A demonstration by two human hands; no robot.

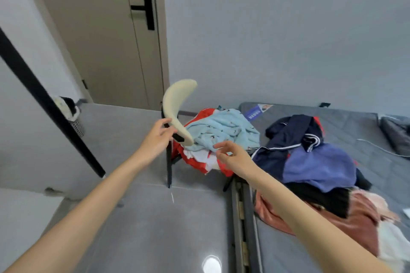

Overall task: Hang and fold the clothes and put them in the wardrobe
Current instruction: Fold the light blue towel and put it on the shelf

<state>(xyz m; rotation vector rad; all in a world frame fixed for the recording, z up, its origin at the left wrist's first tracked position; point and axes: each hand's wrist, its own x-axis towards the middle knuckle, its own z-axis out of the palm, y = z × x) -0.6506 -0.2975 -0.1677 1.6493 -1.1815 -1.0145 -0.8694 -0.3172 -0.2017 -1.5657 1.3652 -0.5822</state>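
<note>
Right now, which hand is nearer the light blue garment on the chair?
Right. The right hand is at the front edge of the light blue garment, nearly touching; the left hand is further left, beside the cream backrest.

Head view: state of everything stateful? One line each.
Door: closed.
Light blue garment: crumpled, atop the pile on the chair.
Red and white garment: bunched underneath it.
Navy jacket: unfolded, heaped on bed.
Left hand: open, by the backrest.
Right hand: open, at light blue garment's edge.
</note>
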